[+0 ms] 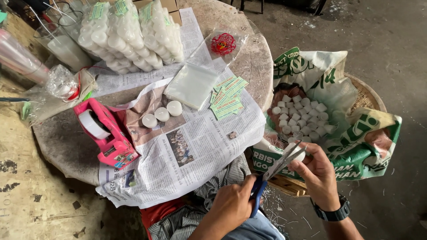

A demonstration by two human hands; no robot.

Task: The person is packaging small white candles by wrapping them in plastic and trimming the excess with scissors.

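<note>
My left hand (pixel 231 205) grips blue-handled scissors (pixel 276 169), whose open blades reach up to a small white candle (pixel 295 152). My right hand (pixel 316 173), with a dark watch on its wrist, pinches that candle just over the edge of a basket. Both hands hover beside the table above my lap. Three more white candles (pixel 161 114) stand in a row on the newspaper (pixel 200 142) that covers the round stone table (pixel 66 146).
A basket lined with a green and white sack (pixel 356 133) holds several loose white candles (pixel 302 116) at the right. On the table lie clear plastic bags (pixel 191 84), green labels (pixel 227 95), a pink tape dispenser (pixel 104 133), packed candle bags (pixel 129 33) and red rubber bands (pixel 223 43).
</note>
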